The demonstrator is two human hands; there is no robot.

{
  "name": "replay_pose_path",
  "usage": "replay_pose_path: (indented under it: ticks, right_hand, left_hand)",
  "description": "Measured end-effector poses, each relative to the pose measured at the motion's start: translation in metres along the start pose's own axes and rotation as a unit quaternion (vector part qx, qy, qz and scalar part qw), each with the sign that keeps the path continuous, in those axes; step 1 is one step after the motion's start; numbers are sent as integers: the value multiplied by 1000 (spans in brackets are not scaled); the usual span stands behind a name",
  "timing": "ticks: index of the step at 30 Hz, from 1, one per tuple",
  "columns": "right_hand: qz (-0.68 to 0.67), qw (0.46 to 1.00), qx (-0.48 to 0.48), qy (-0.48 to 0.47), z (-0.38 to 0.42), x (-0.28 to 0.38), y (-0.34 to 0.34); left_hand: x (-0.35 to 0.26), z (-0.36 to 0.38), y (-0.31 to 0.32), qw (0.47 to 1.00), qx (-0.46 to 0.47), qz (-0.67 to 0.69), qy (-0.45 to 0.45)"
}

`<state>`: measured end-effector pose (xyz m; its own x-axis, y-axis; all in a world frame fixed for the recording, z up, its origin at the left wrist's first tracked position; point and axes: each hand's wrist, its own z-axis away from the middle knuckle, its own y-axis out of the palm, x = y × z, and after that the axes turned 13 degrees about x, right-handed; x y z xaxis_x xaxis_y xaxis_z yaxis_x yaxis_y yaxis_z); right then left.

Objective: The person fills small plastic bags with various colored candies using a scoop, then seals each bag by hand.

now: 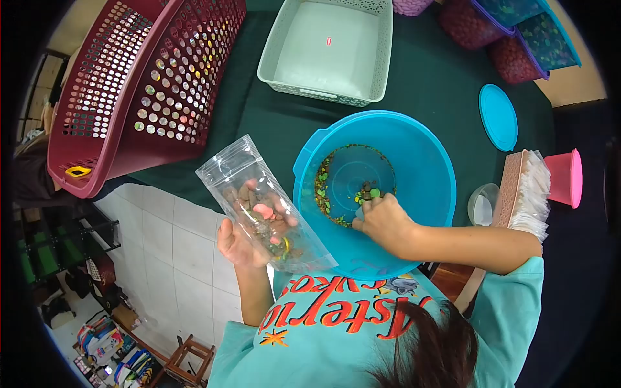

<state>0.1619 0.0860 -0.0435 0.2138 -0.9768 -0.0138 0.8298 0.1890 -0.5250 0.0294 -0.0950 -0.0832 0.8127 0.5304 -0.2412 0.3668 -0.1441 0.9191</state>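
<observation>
My left hand [240, 244] is under a clear zip bag [226, 161], palm up, fingers curled around it and seen through the plastic. Brown pebbles, a pink piece and a yellow bit show inside the bag, which is tilted. In the blue basin [420, 155], my right hand [387, 223] reaches down with its fingers pinched together. Brown pebbles and a green piece [374, 193] show at its fingertips. Small green and yellow bits [321, 187] ring the basin's bottom.
A maroon perforated basket [119, 123] stands at left, a pale green tray [381, 52] at the back. At right are a blue lid [498, 118], a small bowl [482, 205], a pink basket of clear bags [511, 184] and a pink cup [565, 178]. Filled containers [475, 26] stand back right.
</observation>
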Motion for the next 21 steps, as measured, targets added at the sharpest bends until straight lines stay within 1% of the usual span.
replay_pose_path:
  ticks: [1, 5, 7, 8, 9, 11, 16, 18, 21]
  right_hand:
    - [38, 999, 20, -3, -1, 0, -1]
    - [74, 996, 46, 20, 2, -18, -7]
    - [7, 998, -57, 15, 5, -35, -12]
    - [-66, 996, -52, 15, 5, -44, -19]
    - [-65, 996, -52, 16, 3, -51, -21]
    - [-143, 987, -65, 35, -1, -60, -24]
    - [-115, 989, -88, 39, -9, -47, -30]
    - [-82, 991, -97, 42, -16, -37, -24]
    - [-79, 994, -67, 47, -22, -28, -15]
  left_hand:
    - [-1, 1, 0, 1000, -3, 0, -2]
    - [-1, 2, 1, 1000, 0, 0, 0]
    - [1, 0, 2, 1000, 15, 20, 16]
    - [0, 1, 2, 1000, 15, 21, 16]
    - [0, 1, 1, 1000, 17, 22, 14]
    - [0, 1, 1, 999, 19, 23, 14]
    - [-1, 3, 1, 1000, 3, -2, 8]
    - [0, 3, 1, 1000, 4, 1, 13]
    - [0, 4, 0, 1000, 11, 7, 14]
